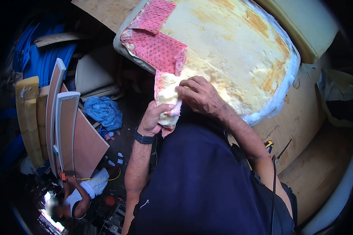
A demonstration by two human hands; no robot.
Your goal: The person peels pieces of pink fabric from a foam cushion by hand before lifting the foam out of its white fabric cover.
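A large worn foam cushion (219, 43) lies on the wooden table, yellowed, with white wadding along its right edge. Patterned pink fabric (161, 51) covers part of its left side. A loose flap of pink fabric backed with foam (168, 84) hangs over the near edge. My left hand (151, 117), with a dark watch on the wrist, grips the flap's lower end, thumb on top. Bent over the flap's right side, my right hand (200, 94) has its fingers pressed on the pale foam; its fingertips are partly hidden.
A tape measure (268, 146) and a thin pointed tool (283, 150) lie on the wooden table (302, 113). A cream padded piece (302, 27) stands behind the cushion. Curved panels (66, 129) and a blue plastic bag (103, 112) are at left. Another person (80, 196) holds an orange tool below.
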